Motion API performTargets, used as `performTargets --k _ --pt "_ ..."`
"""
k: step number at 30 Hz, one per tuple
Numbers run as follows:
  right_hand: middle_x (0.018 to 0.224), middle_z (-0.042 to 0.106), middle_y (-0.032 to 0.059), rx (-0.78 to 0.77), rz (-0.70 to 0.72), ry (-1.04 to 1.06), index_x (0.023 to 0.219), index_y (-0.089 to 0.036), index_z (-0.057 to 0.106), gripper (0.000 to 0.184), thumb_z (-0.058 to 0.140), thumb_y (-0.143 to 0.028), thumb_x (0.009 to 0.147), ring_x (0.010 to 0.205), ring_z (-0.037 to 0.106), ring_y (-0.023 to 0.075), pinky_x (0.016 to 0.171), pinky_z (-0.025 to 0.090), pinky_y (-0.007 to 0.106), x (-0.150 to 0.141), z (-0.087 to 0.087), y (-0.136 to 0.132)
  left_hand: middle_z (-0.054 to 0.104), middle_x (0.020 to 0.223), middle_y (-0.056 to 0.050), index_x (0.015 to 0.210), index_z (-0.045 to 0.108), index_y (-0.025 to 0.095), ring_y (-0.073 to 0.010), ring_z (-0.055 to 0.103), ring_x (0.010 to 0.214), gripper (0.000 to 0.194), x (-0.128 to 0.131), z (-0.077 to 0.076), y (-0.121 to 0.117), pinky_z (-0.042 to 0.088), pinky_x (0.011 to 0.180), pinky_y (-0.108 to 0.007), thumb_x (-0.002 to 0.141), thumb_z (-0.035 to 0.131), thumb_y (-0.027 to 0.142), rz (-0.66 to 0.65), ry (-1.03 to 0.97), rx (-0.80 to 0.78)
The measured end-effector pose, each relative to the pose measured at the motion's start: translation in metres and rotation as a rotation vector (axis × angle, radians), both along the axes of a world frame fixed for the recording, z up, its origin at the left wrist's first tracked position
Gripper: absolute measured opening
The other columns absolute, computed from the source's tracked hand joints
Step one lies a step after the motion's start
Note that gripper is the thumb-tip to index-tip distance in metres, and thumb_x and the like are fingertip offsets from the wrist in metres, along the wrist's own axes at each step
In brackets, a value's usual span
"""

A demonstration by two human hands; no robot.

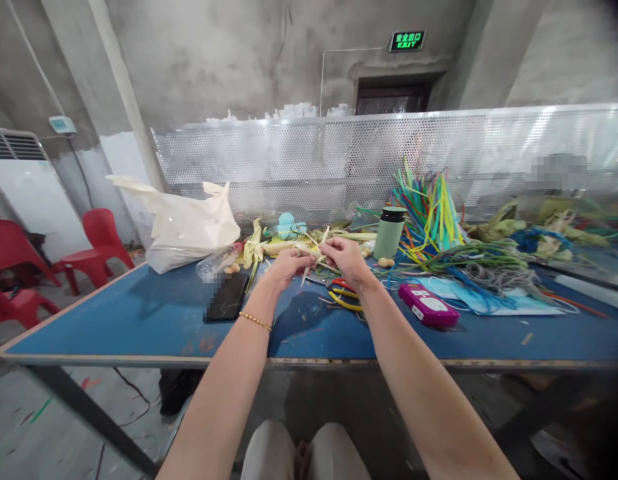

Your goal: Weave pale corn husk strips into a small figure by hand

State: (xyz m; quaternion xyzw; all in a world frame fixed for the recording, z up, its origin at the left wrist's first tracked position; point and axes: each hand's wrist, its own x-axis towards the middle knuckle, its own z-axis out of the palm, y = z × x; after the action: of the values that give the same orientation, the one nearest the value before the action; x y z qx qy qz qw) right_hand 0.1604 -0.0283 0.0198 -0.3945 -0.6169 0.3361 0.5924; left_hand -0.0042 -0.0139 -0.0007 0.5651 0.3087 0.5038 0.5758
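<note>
My left hand point(287, 265) and my right hand point(346, 259) meet above the middle of the table, fingertips pinched. Between them is a pale strip of corn husk point(325, 235), one end sticking up and thin ends hanging below. How it is folded or knotted is too small to tell. Under my right wrist lie pliers with red and yellow handles point(345, 293). Pale yellow husks point(253, 248) lie just beyond my hands. A dark phone-like slab point(231, 298), partly blurred out, is beside my left wrist.
The blue tabletop point(153, 313) carries a white plastic bag point(191, 223), a clear bottle point(216, 261), a green canister point(389, 233), small round tan pieces point(386, 263), a purple box point(429, 305), a blue face mask point(513, 303) and bundled coloured strips point(433, 213). A perforated metal screen point(309, 157) stands behind.
</note>
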Motion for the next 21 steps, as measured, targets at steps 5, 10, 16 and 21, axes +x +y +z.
performTargets --k 5,10,16,21 --pt "0.052 0.052 -0.0027 0.009 -0.023 -0.025 0.066 -0.019 0.062 0.034 0.079 -0.049 0.066 0.048 0.044 0.01 0.047 0.035 0.025 0.0 0.0 0.0 0.068 0.067 -0.004 0.07 0.069 0.011 -0.0109 0.058 0.058 0.021 0.0 0.0 -0.001 0.044 0.061 -0.026 0.062 0.088 0.017 -0.016 -0.028 -0.028" --pt "0.059 0.057 -0.0021 -0.008 0.065 -0.042 0.07 -0.017 0.066 0.036 0.081 -0.049 0.061 0.051 0.044 0.0093 0.049 0.037 0.025 0.0 0.001 -0.004 0.067 0.067 -0.004 0.071 0.07 0.01 -0.0114 0.058 0.059 0.02 -0.001 0.0 0.0 0.045 0.061 -0.027 0.064 0.087 0.017 -0.022 -0.039 -0.019" --pt "0.059 0.061 0.0008 0.03 -0.069 -0.139 0.069 -0.018 0.066 0.029 0.074 -0.046 0.069 0.054 0.05 0.0131 0.053 0.041 0.028 0.005 -0.006 0.008 0.065 0.065 -0.004 0.068 0.067 0.011 -0.0104 0.055 0.057 0.022 0.0 -0.001 0.003 0.042 0.059 -0.027 0.064 0.086 0.021 -0.005 -0.007 0.015" --pt "0.073 0.07 0.0053 0.299 -0.258 -0.264 0.075 -0.017 0.07 0.019 0.066 -0.036 0.077 0.066 0.06 0.017 0.067 0.046 0.031 0.007 -0.006 0.014 0.06 0.055 -0.002 0.058 0.063 0.013 -0.0083 0.045 0.05 0.024 -0.001 -0.001 0.001 0.029 0.053 -0.026 0.068 0.081 0.026 0.077 0.183 0.117"
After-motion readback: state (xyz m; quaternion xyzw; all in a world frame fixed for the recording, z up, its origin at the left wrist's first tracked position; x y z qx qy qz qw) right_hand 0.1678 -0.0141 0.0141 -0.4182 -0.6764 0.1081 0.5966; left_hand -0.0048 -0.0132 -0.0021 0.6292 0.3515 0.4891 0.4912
